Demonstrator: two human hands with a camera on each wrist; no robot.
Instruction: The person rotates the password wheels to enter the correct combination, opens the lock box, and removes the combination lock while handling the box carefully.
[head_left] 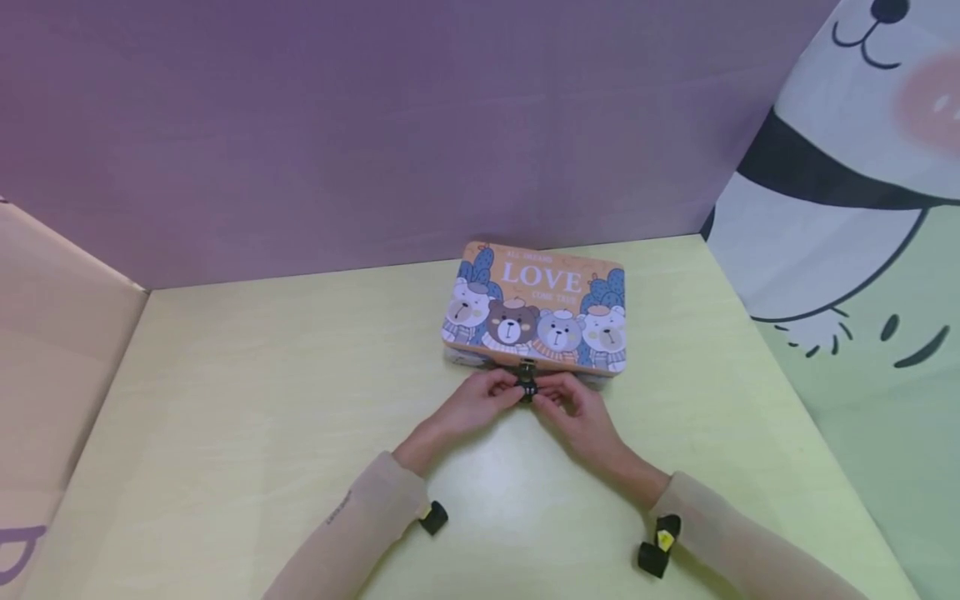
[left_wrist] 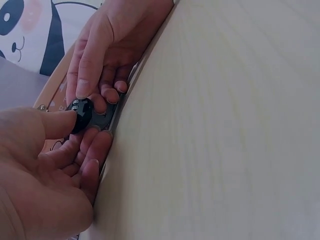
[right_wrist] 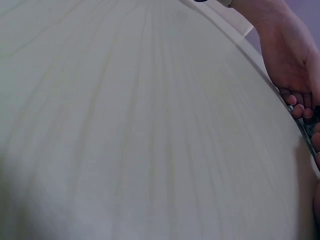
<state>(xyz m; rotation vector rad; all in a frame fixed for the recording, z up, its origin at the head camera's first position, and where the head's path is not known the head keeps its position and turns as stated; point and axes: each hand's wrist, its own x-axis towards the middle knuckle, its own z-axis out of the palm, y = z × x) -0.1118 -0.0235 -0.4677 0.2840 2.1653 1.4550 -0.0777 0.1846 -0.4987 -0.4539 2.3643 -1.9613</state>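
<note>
A lidded tin box printed with bears and the word LOVE stands at the back of the table, its lid down. At its front is a metal clasp, with a small black combination padlock just below. My left hand pinches the padlock from the left. From the right, my right hand grips it between thumb and fingers. In the left wrist view, number dials show on the padlock between both thumbs. Fingers hide part of its shackle and the box front.
The pale wooden table reaches forward to a purple wall panel. A panel with a cartoon panda borders the right side, and a light panel the left. Black wrist devices are strapped at both sleeves.
</note>
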